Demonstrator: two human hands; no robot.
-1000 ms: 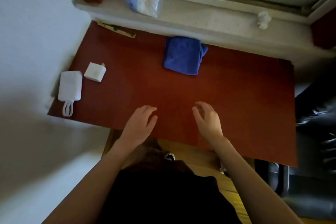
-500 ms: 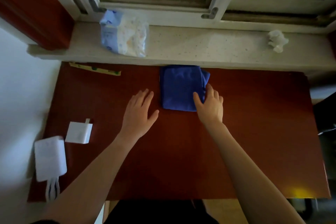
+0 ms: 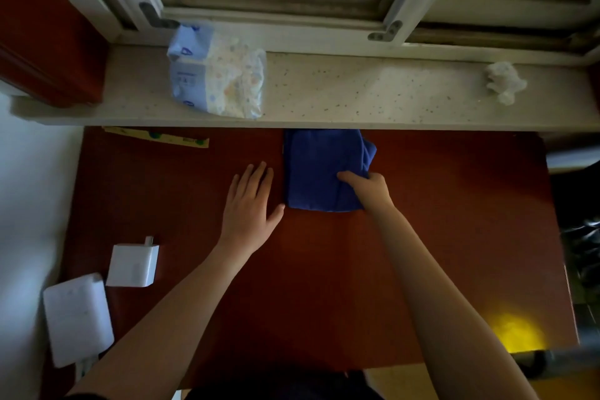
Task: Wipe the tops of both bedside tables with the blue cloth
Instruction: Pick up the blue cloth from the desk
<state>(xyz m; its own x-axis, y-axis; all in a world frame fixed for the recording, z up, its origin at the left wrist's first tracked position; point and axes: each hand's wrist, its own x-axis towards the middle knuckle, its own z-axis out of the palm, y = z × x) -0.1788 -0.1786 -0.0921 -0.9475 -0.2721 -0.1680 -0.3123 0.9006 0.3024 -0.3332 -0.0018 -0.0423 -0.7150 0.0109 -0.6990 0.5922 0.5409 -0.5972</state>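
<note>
A folded blue cloth (image 3: 319,169) lies on the red-brown bedside table top (image 3: 454,237), at its far edge under the window sill. My right hand (image 3: 368,188) grips the cloth's right side, thumb on top and fingers curled under the fold. My left hand (image 3: 250,208) rests flat on the table just left of the cloth, fingers spread, holding nothing.
A white charger plug (image 3: 133,265) and a white power bank (image 3: 78,318) sit at the table's left edge. A thin yellow strip (image 3: 156,136) lies at the back left. On the stone sill (image 3: 373,94) are a plastic pack (image 3: 217,71) and a crumpled tissue (image 3: 505,81). Dark objects (image 3: 581,253) stand right of the table.
Both hands reached from the table's near edge to the far edge. My right hand went from resting open on the cloth to closing on its right side.
</note>
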